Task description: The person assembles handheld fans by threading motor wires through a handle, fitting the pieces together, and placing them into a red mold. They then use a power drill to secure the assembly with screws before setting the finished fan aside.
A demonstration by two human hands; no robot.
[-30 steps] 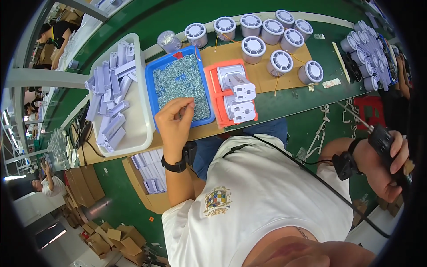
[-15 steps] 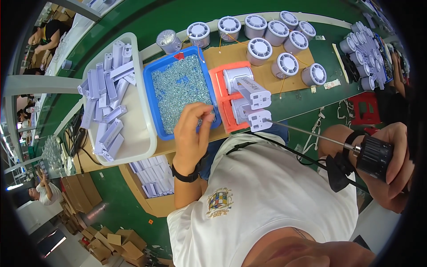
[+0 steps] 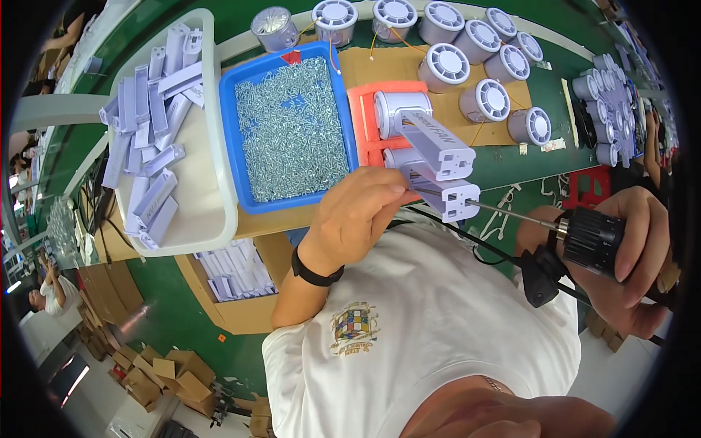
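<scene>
Head view, and from where I stand the person's right hand [image 3: 631,252] is clamped around a black screwdriver [image 3: 593,241], its long shaft [image 3: 511,213] running to the end face of the nearer lilac handle [image 3: 460,203]. A thin rod in line with that shaft shows beyond the end face, reaching the left hand [image 3: 354,219]. That hand's thumb and forefinger are pressed together at the tips; I cannot tell whether they pinch anything. The handle juts from a cylinder in the orange fixture [image 3: 364,117], just beside a second handle [image 3: 438,150], which bears printing along its side. Near the left hand lies a blue tray [image 3: 285,204] of small screws [image 3: 292,139], and beside it a white bin [image 3: 193,190] with loose lilac parts [image 3: 153,109]. Fan-topped cylinders [image 3: 447,67] stand further back on the bench.
</scene>
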